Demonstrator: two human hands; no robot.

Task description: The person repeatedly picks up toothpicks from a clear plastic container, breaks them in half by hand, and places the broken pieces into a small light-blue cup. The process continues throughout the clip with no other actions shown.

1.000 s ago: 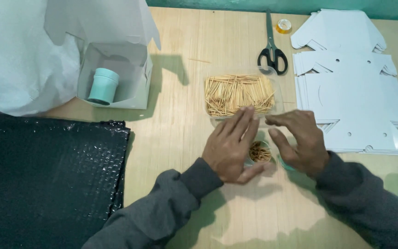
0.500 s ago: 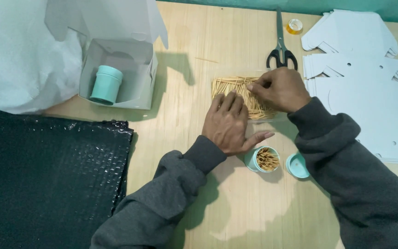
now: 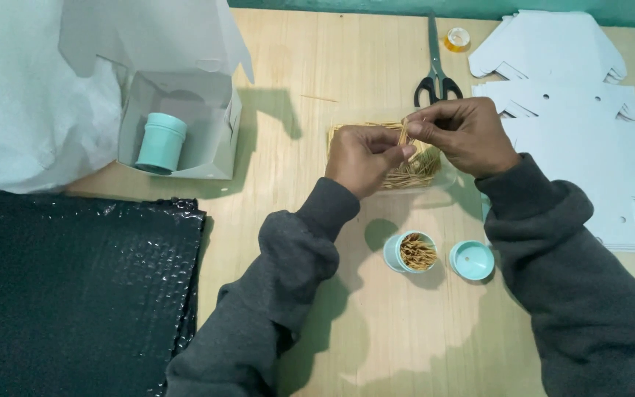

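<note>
My left hand [image 3: 365, 156] and my right hand [image 3: 458, 132] meet above a heap of wooden toothpicks [image 3: 420, 166] on the wooden table. Both pinch a small bunch of toothpicks [image 3: 404, 137] between their fingertips. Nearer to me stands an open teal jar [image 3: 409, 254], upright and filled with toothpicks. Its round teal lid [image 3: 472, 260] lies just to the right of it, underside up.
An open white carton [image 3: 185, 125] at the left holds a closed teal jar [image 3: 159, 142]. Scissors [image 3: 436, 66] and a tape roll [image 3: 457, 38] lie at the back. Flat white box blanks [image 3: 582, 125] are stacked at the right, black bubble wrap [image 3: 67, 294] at the left.
My left hand has lifted off the table and joined my right hand above the toothpick heap. Both now pinch a bunch of toothpicks. The open jar and lid stay in place.
</note>
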